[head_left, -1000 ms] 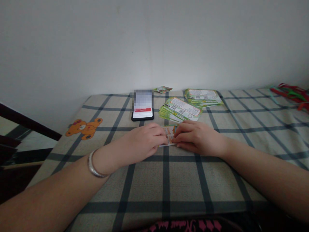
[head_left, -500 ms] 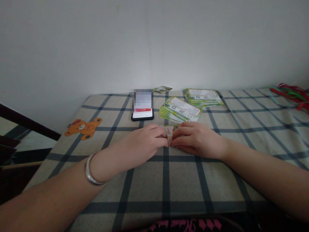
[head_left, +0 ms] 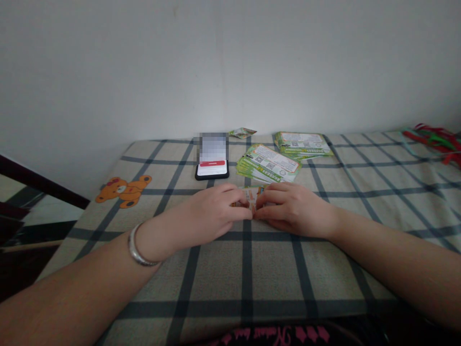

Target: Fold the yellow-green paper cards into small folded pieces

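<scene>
Both hands meet over a printed paper card [head_left: 251,194] on the checked tablecloth. My left hand [head_left: 218,209], with a silver bangle at the wrist, pinches the card's left part between thumb and fingers. On the card's right part my right hand [head_left: 293,206] is closed, its fingertips close to the left thumb. Most of the card is hidden under the fingers, so I cannot tell whether it is creased. Just beyond the hands lies a fanned pile of green-and-white cards [head_left: 270,163].
A second pile of similar cards [head_left: 304,144] lies at the back right. A small folded paper piece [head_left: 243,132] rests by the wall, beside a phone [head_left: 212,170] with a lit screen. An orange bear figure [head_left: 124,191] is at the left; red and green strips [head_left: 437,142] lie far right.
My left thumb has stretched slightly to the right along the card's near edge, opening a small gap below the fingers. The right hand has barely moved.
</scene>
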Motion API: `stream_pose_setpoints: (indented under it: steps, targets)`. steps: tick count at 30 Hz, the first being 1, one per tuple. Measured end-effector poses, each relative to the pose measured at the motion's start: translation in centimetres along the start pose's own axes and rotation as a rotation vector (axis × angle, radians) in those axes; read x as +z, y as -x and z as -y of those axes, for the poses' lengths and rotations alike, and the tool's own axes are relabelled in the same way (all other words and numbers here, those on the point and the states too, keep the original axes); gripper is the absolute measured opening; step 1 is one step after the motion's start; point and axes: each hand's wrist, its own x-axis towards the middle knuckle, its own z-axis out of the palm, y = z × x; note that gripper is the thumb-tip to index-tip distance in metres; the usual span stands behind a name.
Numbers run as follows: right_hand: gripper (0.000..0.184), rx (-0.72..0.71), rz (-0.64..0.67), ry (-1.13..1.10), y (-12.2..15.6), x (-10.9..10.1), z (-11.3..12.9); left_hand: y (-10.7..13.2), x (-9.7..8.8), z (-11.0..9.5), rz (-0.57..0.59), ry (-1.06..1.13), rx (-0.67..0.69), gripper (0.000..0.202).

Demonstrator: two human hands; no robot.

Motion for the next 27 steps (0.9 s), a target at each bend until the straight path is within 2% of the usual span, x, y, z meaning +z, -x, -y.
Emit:
stream_pose_setpoints:
  steps: [7,16,22,27]
  targets:
    - [0.022,-0.013,0.012,0.021,0.0,0.0,0.0,-0.1,-0.1,-0.3,0.073,-0.114,0.000,0.021]
    - [0.022,-0.038,0.022,0.032,0.0,-0.3,-0.1,0.0,-0.3,-0.7,0.092,-0.148,-0.026,0.024]
    - [0.021,-0.024,0.037,0.017,0.1,-0.5,-0.1,0.0,-0.1,-0.5,0.091,-0.131,-0.019,0.028]
    - [0.023,-0.023,0.045,0.029,0.2,-1.0,0.0,0.0,-0.2,-0.6,0.039,-0.122,-0.001,0.029]
